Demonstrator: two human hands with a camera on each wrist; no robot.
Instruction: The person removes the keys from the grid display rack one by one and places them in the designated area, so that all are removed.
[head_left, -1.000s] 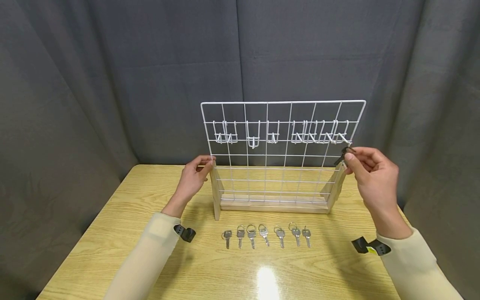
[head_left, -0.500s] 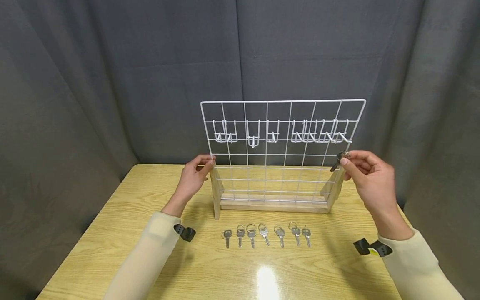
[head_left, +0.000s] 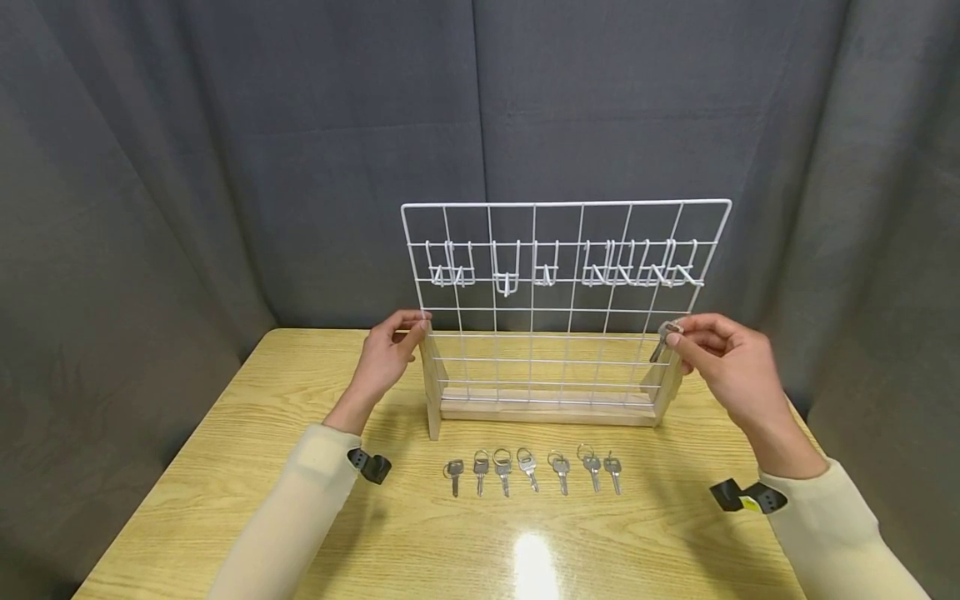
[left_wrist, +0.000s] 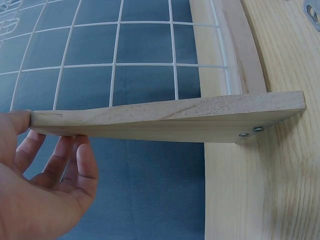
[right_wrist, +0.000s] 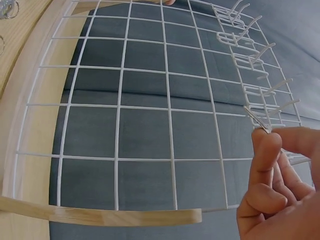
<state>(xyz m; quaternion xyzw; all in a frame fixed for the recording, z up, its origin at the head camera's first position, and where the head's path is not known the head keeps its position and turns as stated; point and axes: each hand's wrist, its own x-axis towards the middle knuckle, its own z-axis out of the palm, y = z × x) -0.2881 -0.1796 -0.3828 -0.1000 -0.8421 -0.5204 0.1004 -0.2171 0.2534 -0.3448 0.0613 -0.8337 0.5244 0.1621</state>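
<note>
A white wire grid rack [head_left: 566, 203] stands on wooden side supports, with several wire hooks [head_left: 507, 283] across its upper part. At the rack's left edge my left hand [head_left: 384, 350] grips the top of the wooden side support [left_wrist: 165, 112], thumb above and fingers beneath in the left wrist view. My right hand [head_left: 731, 360] pinches a key [head_left: 663, 336] between thumb and forefinger, in front of the right wooden support and below the rightmost hook. In the right wrist view the thin key [right_wrist: 256, 118] juts out past the fingertips.
Several silver keys [head_left: 502, 465], most with a ring, lie in a row on the wooden table [head_left: 420, 542] in front of the rack. A grey curtain [head_left: 360, 167] hangs behind and at both sides.
My right hand has moved down and to the left with the key, away from the rightmost hook. The left hand and the row of keys have stayed put.
</note>
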